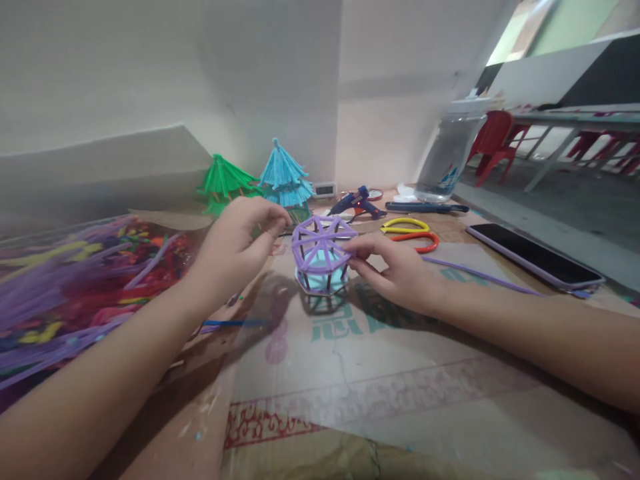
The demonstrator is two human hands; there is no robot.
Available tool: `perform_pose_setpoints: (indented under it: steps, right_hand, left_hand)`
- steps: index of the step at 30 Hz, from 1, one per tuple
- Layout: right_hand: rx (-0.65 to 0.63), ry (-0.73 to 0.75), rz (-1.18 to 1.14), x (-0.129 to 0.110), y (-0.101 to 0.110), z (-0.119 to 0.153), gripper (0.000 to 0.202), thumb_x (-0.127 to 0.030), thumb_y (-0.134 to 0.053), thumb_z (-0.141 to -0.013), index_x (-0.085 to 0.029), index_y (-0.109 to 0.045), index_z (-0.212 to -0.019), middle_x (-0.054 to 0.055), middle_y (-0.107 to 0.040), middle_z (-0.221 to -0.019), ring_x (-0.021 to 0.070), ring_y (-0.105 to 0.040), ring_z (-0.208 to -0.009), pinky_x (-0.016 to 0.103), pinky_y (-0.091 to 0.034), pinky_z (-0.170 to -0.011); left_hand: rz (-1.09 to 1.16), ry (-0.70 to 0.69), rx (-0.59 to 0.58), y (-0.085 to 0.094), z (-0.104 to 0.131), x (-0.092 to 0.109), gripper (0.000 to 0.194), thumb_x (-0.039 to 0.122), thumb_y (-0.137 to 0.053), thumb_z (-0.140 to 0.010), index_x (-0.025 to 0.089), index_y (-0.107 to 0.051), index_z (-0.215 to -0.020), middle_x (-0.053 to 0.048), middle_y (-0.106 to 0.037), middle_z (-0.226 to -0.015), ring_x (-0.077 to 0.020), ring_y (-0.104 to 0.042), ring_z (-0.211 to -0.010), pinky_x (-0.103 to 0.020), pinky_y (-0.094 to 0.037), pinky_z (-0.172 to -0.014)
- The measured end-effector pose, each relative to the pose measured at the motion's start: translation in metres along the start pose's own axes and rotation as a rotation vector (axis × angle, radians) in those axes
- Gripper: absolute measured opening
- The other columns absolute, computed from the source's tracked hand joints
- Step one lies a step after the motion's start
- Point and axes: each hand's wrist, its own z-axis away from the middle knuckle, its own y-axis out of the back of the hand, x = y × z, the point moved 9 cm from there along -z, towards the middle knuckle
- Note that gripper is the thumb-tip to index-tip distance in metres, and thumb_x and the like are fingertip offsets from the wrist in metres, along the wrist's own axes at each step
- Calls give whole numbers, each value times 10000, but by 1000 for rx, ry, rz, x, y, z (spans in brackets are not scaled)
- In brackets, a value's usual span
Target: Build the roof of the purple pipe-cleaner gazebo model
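A small eight-sided frame (pixel 324 259) of purple pipe-cleaner spokes and rims on dark posts stands upright, with a light blue floor inside. My right hand (pixel 395 270) pinches its right edge between thumb and forefinger. My left hand (pixel 245 240) hovers at the frame's left, apart from it. Its thumb and forefinger tips come together, and whether anything small is between them cannot be seen. Behind stand a green pipe-cleaner roof (pixel 227 180) and a light blue tiered roof (pixel 284 175), the green one partly hidden by my left hand.
Pipe cleaners in bags (pixel 90 280) lie at the left. Behind the frame are a glue gun (pixel 363 202), a small digital display (pixel 325 191) and scissors with yellow and red handles (pixel 406 225). A phone (pixel 533 257) and a water container (pixel 453 153) stand right. Printed plastic sheet (pixel 380 393) covers the table.
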Motion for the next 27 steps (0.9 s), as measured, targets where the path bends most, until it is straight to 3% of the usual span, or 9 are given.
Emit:
perform_pose_setpoints:
  steps: [4,8,14,17,22,27]
  right_hand:
    - [27,149,-1,-16,2,6,194,-140,-602,-944,-211,-681,-1107,53,-800,-962,170,-756,-810,295,-596,-753]
    - [9,206,15,-22,0,8,209,-141,-597,-952,-226,-696,-1115,51,-815,-995,188,-782,-892,319,-618,-783]
    - [25,249,35,-27,-1,9,216,-137,-599,-948,-239,-696,-1113,42,-822,-987,182,-789,-856,308,-627,-747]
    - [42,264,41,-28,0,9,245,-115,-602,-937,-239,-690,-1129,42,-821,-987,185,-789,-855,306,-625,-749]
    - [31,243,29,-26,0,9,266,-114,-598,-933,-241,-689,-1148,43,-816,-983,190,-787,-863,311,-620,-759]
    - [26,130,24,-14,0,6,170,-173,-605,-960,-197,-679,-1112,71,-804,-961,176,-761,-785,297,-604,-719]
  left_hand:
    - [37,78,-51,1,-1,-2,216,289,-499,-958,218,-699,-915,-34,-740,-937,-242,-672,-905,-387,-524,-863]
    - [92,119,-63,9,0,-2,242,269,-517,-932,241,-757,-912,-12,-767,-891,-216,-697,-831,-352,-534,-805]
    - [183,218,-77,11,0,-11,158,328,-664,-886,308,-816,-924,13,-810,-891,-216,-730,-807,-324,-555,-716]
    - [235,230,-78,9,0,-10,112,388,-747,-847,291,-799,-827,5,-801,-838,-205,-721,-763,-325,-562,-720]
    - [219,188,-55,12,-1,-6,217,436,-737,-863,245,-704,-767,9,-712,-732,-177,-640,-710,-304,-495,-654]
    - [207,172,-45,18,0,2,416,401,-491,-1024,206,-505,-656,21,-484,-652,-141,-485,-657,-309,-353,-618]
